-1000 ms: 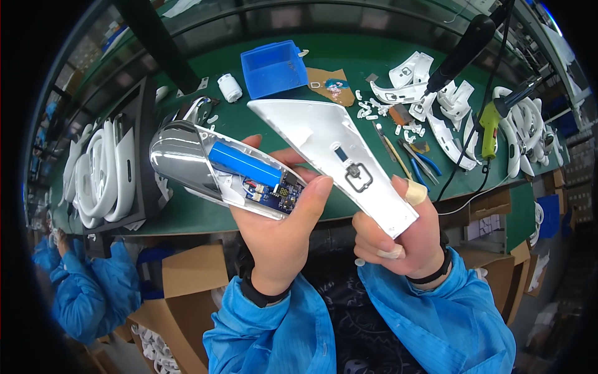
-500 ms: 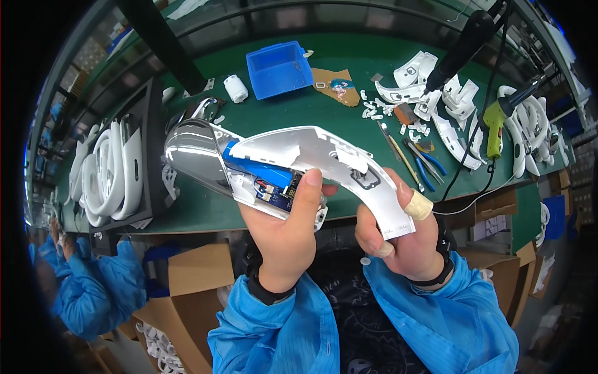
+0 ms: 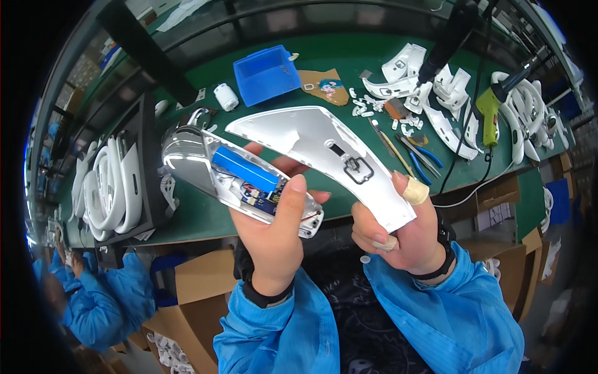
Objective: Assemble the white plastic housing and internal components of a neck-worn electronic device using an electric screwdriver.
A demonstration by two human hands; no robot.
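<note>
My left hand (image 3: 274,230) is closed round an opened handheld device body (image 3: 208,171) with a clear rounded cup at its far-left end. Inside it lie a blue cylindrical battery (image 3: 246,169), wires and a small circuit board (image 3: 260,202). In my right hand (image 3: 405,227) is a curved white shell half (image 3: 311,134), gripped at its narrow lower end, inner face toward me. A dark looped seal (image 3: 358,170) sits on that face. The shell is apart from the body, to its right and above. Beige tape wraps two fingers of my right hand.
On the green bench (image 3: 215,227) stand a blue bin (image 3: 268,78) and a white cylinder (image 3: 226,97). White shells (image 3: 445,128), small clips, pliers (image 3: 427,159), tweezers and a green electric screwdriver (image 3: 490,118) lie right. A black tray (image 3: 146,162) holds white parts left. A co-worker's blue sleeve (image 3: 103,311) shows lower left.
The white shell has come away from the device body and turned to show its inner face. More of the battery and board is uncovered. Both hands keep their hold.
</note>
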